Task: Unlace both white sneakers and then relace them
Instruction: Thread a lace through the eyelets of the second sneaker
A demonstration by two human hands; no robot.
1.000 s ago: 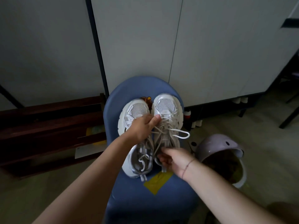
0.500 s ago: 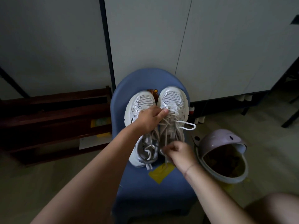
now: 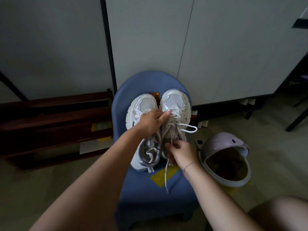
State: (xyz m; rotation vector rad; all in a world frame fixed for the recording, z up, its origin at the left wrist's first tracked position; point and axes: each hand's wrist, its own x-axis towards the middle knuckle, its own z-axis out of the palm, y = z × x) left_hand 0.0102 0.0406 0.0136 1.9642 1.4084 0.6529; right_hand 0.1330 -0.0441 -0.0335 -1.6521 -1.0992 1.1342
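Two white sneakers stand side by side, toes away from me, on a small blue chair (image 3: 175, 194). My left hand (image 3: 150, 121) lies across the left sneaker (image 3: 143, 105), with its thumb pressed on the lower laces of the right sneaker (image 3: 175, 100). My right hand (image 3: 180, 151) pinches a white lace (image 3: 166, 177) near the right sneaker's tongue; the lace's free end trails down over the seat. A lace loop (image 3: 190, 128) sticks out to the right of that shoe. The left sneaker's laces are loose.
A lilac bin (image 3: 223, 145) with its lid tipped open stands on the floor right of the chair. Dark wooden shelving (image 3: 50, 124) sits to the left. Pale cabinet doors (image 3: 216, 47) rise behind. A yellow patch (image 3: 160, 178) marks the seat.
My right hand has drawn a lace end out of the right sneaker, and it now hangs over the seat. My left hand has stayed on the shoes.
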